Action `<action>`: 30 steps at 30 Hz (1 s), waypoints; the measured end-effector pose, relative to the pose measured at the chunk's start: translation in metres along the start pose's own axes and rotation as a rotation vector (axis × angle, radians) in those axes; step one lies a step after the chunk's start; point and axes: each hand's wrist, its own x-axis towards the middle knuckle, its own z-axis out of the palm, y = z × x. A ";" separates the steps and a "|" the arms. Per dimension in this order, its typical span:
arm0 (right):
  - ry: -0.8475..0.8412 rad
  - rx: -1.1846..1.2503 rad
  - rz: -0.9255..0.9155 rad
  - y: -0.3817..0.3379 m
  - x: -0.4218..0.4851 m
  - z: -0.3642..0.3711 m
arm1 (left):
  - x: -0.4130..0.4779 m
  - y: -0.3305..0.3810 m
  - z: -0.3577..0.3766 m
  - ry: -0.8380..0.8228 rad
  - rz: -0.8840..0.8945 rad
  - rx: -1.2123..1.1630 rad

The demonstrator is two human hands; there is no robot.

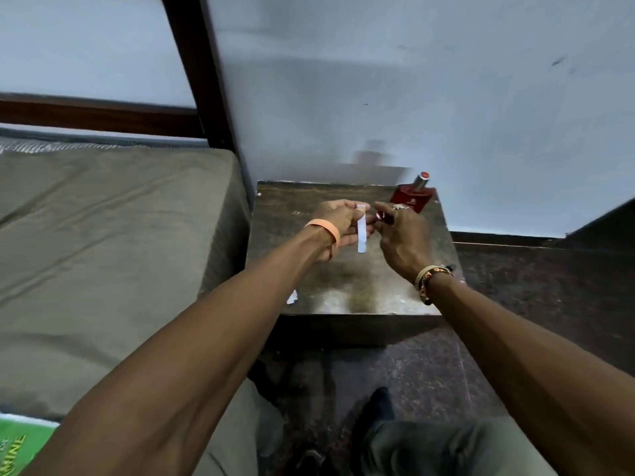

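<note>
From the head view, both hands meet above the small dark table (343,286), which stands between the bed (120,252) and the wall. The left hand (338,223) pinches a white strip (361,233) near its upper end, so the strip hangs straight down in the air between the two hands. The right hand (400,238) has its fingers curled round a small red piece (380,216), perhaps a cap, though it is too blurred to tell. I'd say the strip is being readied, and it would go best held steady by its top end, with the free end kept off the tabletop. The red bottle (414,197) stands upright at the table's far right corner with a silver neck on top. Its tinted body hides whatever is inside. A paper scrap (292,297) lies at the table's near left edge. A green box (17,444) shows at the bottom left corner, cut off by the frame, with its contents out of sight.
</note>
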 end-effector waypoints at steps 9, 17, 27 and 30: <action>0.062 -0.054 0.119 0.075 -0.038 -0.084 | -0.025 -0.026 0.110 -0.141 -0.027 0.118; -0.010 -0.031 0.123 0.100 -0.059 -0.083 | -0.024 -0.052 0.122 -0.159 -0.089 0.182; -0.072 -0.041 0.099 0.110 -0.060 -0.070 | -0.015 -0.063 0.112 -0.135 -0.110 0.222; -0.095 -0.049 0.109 0.112 -0.061 -0.065 | -0.014 -0.067 0.112 -0.137 -0.120 0.224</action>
